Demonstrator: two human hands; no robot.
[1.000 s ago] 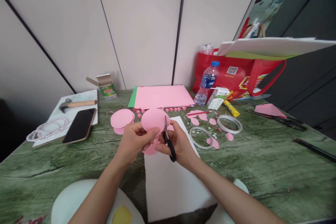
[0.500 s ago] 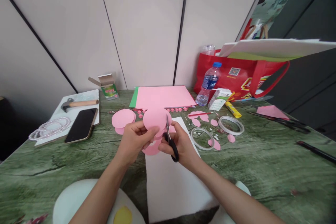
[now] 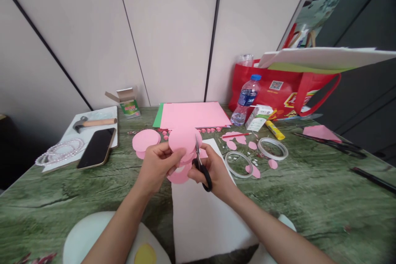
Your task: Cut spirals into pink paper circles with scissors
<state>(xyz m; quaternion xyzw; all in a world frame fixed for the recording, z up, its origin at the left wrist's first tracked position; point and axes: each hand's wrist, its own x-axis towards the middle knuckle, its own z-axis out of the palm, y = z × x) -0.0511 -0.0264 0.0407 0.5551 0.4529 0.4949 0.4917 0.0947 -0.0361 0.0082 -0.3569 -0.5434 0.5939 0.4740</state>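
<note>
My left hand pinches a round pink paper piece between thumb and fingers. In my right hand is a pair of black-handled scissors, its blades pointing up at the right edge of that paper. Fingers partly hide the handles. Beneath both hands more pink paper lies at the top of a white sheet. Left of my left hand sits a stack of pink paper circles.
Behind are pink sheets. On the right lie tape rolls, pink scraps, a glue stick, a bottle and a red bag. At left are a phone, hammer and beads.
The scissors and my right hand have shifted very slightly to the right and down. My left hand keeps the same hold on the pink paper. The whole view has moved a touch.
</note>
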